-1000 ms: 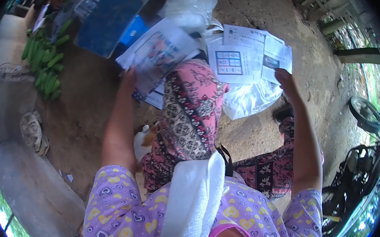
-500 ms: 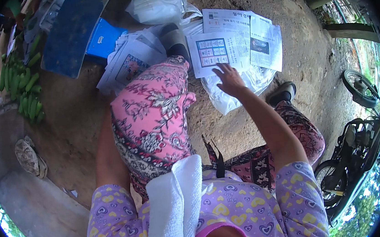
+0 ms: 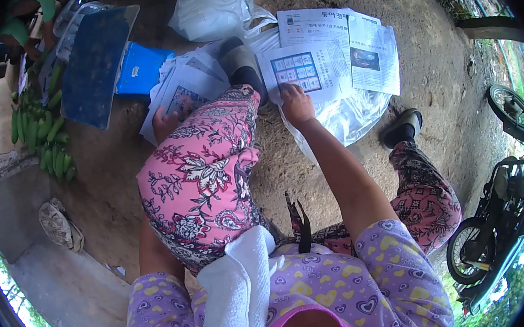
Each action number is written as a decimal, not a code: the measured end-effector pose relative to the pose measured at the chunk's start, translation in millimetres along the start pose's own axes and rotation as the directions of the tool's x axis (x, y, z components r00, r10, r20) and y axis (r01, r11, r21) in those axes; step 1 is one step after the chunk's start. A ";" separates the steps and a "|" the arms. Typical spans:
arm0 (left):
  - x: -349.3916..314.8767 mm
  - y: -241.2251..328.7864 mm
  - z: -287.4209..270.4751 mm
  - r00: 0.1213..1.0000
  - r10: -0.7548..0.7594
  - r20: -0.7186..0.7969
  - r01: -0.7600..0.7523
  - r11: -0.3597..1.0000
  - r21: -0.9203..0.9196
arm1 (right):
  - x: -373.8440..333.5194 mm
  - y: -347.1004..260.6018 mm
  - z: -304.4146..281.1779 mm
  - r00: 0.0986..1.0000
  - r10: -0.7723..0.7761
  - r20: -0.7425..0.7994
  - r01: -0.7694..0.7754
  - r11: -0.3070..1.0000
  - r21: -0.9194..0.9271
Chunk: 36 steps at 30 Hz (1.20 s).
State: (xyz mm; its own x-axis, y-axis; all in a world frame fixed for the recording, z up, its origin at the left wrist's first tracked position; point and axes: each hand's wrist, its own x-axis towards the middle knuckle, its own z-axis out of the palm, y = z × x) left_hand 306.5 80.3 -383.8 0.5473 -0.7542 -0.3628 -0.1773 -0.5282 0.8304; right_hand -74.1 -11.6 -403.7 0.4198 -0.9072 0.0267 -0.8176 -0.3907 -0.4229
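Observation:
My right hand (image 3: 297, 104) is at the near left corner of a printed sheet (image 3: 331, 87) with a blue-framed grid, its fingers bent and closed on the paper's edge. That sheet overlaps other newsprint pages (image 3: 375, 80) on a clear plastic bag (image 3: 353, 118). On the left, my left hand (image 3: 165, 123) touches the near edge of a loose pile of printed papers (image 3: 198, 75). Its fingers look apart, and my raised knee in pink patterned trousers hides part of the hand and forearm.
A blue box (image 3: 141, 68) and a dark blue board (image 3: 98, 66) stand beyond the pile. Green bananas (image 3: 45, 137) lie farther left, near another person's arm (image 3: 30, 50). A white plastic bag (image 3: 212, 10) sits ahead; a motorbike (image 3: 495, 223) stands at right.
My left hand has come out from behind the knee to the paper pile. My right hand has shifted left along the sheet, and its spread fingers have bent in at the corner.

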 end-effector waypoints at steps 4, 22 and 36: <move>-12.9 75.0 27.1 0.983 0.120 0.137 -0.119 0.993 -0.021 | 26.2 23.6 -34.9 0.975 0.206 0.085 -0.203 0.978 -0.048; -209.2 425.6 94.1 0.395 0.661 0.638 -0.647 0.693 -0.318 | -2.1 -101.7 -422.7 0.995 0.097 -0.013 -0.017 0.300 0.954; -273.9 423.4 148.9 0.284 0.780 0.558 -0.692 0.570 -0.443 | -59.8 -64.7 -408.4 0.989 0.087 -0.122 0.124 -0.015 0.992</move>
State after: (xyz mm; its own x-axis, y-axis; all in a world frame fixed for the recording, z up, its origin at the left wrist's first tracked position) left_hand -40.3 5.1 4.3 -0.4388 -0.8440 0.3085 -0.1173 0.3942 0.9115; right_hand -207.2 4.4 -8.0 0.2961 -0.9499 0.1006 0.4550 0.0477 -0.8892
